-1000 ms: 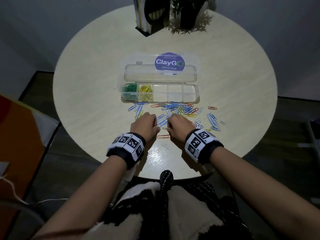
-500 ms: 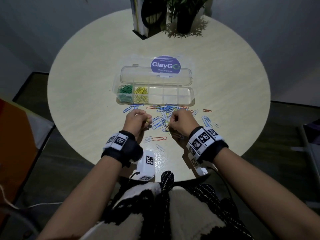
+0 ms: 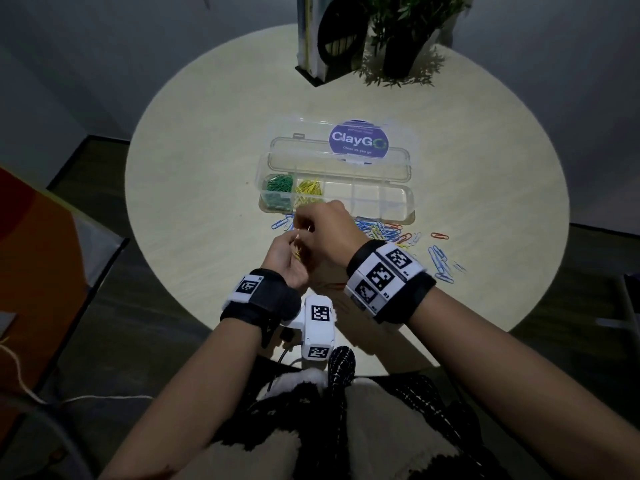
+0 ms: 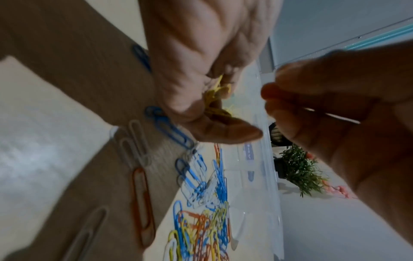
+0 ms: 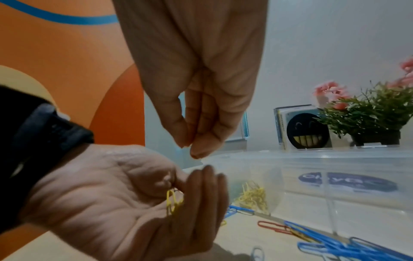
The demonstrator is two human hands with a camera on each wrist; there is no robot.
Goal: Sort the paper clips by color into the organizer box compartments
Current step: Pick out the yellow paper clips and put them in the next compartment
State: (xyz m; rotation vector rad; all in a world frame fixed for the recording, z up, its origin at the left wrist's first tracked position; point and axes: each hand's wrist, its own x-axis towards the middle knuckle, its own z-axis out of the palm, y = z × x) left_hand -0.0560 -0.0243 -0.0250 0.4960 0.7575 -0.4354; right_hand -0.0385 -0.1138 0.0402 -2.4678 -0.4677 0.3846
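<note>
The clear organizer box (image 3: 381, 206) lies open mid-table, with green clips (image 3: 278, 188) in its leftmost compartment and yellow clips (image 3: 310, 190) in the second. The other compartments look empty. Loose blue, orange, yellow and white paper clips (image 3: 391, 233) lie scattered in front of it. My left hand (image 3: 292, 249) is turned palm up above the table, fingers curled round a few yellow paper clips (image 5: 173, 201). My right hand (image 5: 190, 148) hovers just above that palm. Its fingertips are pinched together, and no clip shows between them.
A potted plant (image 3: 401, 46) and a bookend with a smiley face (image 3: 329, 36) stand at the table's far edge. A white tagged device (image 3: 317, 327) hangs by my left wrist over the near edge. An orange panel (image 3: 31, 254) is on the left.
Both hands have lifted off the clip pile. The left hand turned palm up with yellow clips in it, and the right hand moved left to hover over it.
</note>
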